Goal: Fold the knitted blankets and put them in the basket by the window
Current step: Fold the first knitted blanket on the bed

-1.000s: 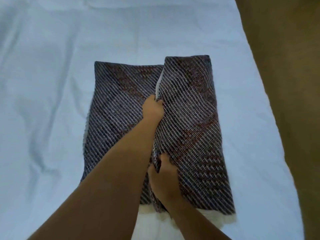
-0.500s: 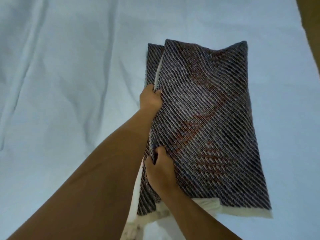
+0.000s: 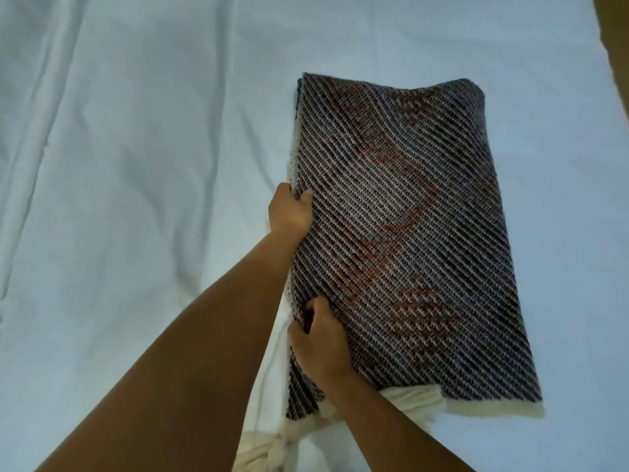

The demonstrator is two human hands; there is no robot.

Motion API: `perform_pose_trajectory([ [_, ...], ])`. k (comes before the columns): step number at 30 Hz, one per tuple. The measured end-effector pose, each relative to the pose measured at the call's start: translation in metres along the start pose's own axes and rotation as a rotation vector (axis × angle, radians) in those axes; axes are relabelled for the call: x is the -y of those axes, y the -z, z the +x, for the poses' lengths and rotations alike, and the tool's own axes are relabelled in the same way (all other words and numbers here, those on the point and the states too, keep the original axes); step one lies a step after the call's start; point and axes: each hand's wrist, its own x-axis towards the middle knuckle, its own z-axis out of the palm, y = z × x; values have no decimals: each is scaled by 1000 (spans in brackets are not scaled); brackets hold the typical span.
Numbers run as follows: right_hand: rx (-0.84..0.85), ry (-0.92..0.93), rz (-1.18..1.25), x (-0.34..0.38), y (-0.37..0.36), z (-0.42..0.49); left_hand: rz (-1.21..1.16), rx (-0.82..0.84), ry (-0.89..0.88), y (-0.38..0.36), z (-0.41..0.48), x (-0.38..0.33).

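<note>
Blanket: The dark knitted blanket with fine diagonal pale-blue stripes and rust-red patches lay folded into a long rectangle, right of the middle of the view. Its long sides ran away from the person.
Layers: Along its left long edge at least two layers sat stacked one on the other, with a pale edge showing between them towards the far corner.
Support: It rested on the wrinkled pale blue-white bed sheet, which filled nearly the whole view. Long creases ran down the sheet's left side. Whether the gripped edge was raised off the sheet could not be told.
Left hand: The left hand reached in from the lower left and gripped the blanket's left edge about halfway along. The thumb lay on top of the knit and the fingers curled round the edge.
Right hand: The right hand gripped the same left edge nearer the person. The thumb lay on the top face, and the fingers were tucked round the edge and mostly hidden.
Spacing: The two hands were apart on that edge, the left farther from the person.
Cream border: A thick cream woolly border ran along the blanket's near short end, beside the right forearm.
Tassel: A knotted cream strand lay on the sheet at the bottom, between the two forearms.
Far right: A strip of brown surface showed at the top right corner, beside the sheet's edge.
</note>
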Motion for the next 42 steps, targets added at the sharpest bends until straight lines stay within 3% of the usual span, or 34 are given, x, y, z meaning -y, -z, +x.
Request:
perform_pose_trajectory([
  [10, 35, 149, -22, -35, 2, -33, 5, 5, -25, -10, -99, 75],
  [15, 107, 179, -60, -57, 19, -49, 101, -74, 25, -15, -157, 124],
  [19, 68, 242, -167, -92, 40, -67, 51, -165, -4, -21, -207, 144],
  [23, 125, 251, -221, -116, 49, -85, 239, -135, -30, -28, -241, 153],
  [25, 157, 255, -214, -119, 46, -92, 382, -63, 25, -23, -245, 156],
  [27, 173, 261, -205, -121, 46, -98, 364, -28, 148, -9, -244, 160],
  [32, 184, 385, -331, -125, 60, -106, 322, -89, 337, 15, -235, 159],
  [34, 97, 424, -403, -129, 72, -102, 530, -158, 237, 5, -238, 147],
  [36, -12, 442, -536, -138, 91, -98, 735, -185, -83, -11, -246, 134],
  [38, -99, 473, -687, -158, 114, -93, 904, -17, -367, -32, -256, 126],
  [40, -145, 456, -823, -183, 135, -89, 1090, 198, -429, -54, -262, 127],
  [42, -147, 413, -952, -206, 151, -84, 1238, 271, -420, -70, -260, 129],
])
